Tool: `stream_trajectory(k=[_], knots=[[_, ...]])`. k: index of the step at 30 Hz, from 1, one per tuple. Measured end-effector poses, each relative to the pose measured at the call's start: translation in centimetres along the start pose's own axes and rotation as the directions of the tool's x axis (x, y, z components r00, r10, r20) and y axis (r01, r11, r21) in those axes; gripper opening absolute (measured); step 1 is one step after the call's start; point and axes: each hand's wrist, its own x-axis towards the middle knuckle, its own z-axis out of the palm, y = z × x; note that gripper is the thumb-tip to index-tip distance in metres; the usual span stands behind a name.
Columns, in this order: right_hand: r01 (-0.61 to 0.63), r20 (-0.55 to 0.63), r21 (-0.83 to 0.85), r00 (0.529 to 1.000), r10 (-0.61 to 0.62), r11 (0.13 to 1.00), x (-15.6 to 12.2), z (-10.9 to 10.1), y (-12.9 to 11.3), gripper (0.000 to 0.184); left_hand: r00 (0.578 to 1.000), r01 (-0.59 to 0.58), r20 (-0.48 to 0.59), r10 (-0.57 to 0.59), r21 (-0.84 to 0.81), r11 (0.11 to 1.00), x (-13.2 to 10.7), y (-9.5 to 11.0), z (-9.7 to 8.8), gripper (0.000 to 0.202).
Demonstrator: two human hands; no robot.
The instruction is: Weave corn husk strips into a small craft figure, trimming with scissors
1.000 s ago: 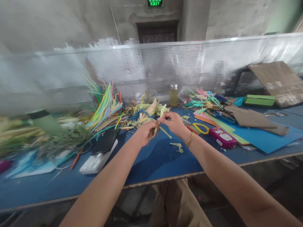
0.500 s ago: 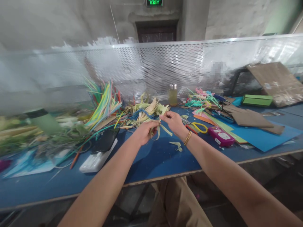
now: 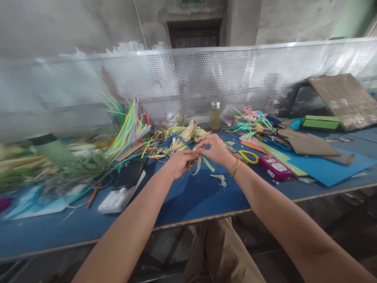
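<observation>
Grey wall (image 3: pixel 82 23) fills the back, rough and unevenly finished, like bare plaster. Dark doorway (image 3: pixel 194 38) near centre, recessed, chipped round its top; lower edge of a green sign (image 3: pixel 191 1) just shows above it. Pillar (image 3: pixel 243 23) stands right of the opening. Thin pale line (image 3: pixel 139 23) slants down the wall at left. Far upper right turns light green. Perforated metal screen (image 3: pixel 212 74) runs along the back of the blue desk (image 3: pixel 206 202), catching whitish glare in patches. Desk's front edge brownish, worn. Light muted; space below dim, detail unclear.
</observation>
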Motion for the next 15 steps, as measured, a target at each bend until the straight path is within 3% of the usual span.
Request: stream_trajectory(k=[5,15], knots=[[-0.157,-0.024,0.302,0.985,0.172,0.940,0.4,0.7,1.1,0.018,0.999,-0.031,-0.038,0.028,-0.065,0.997,-0.2,0.3,0.1,0.027],[-0.190,0.028,0.357,0.981,0.192,0.915,0.2,1.2,0.8,0.021,0.997,-0.066,-0.035,0.066,0.019,0.998,-0.1,0.0,0.4,0.020]])
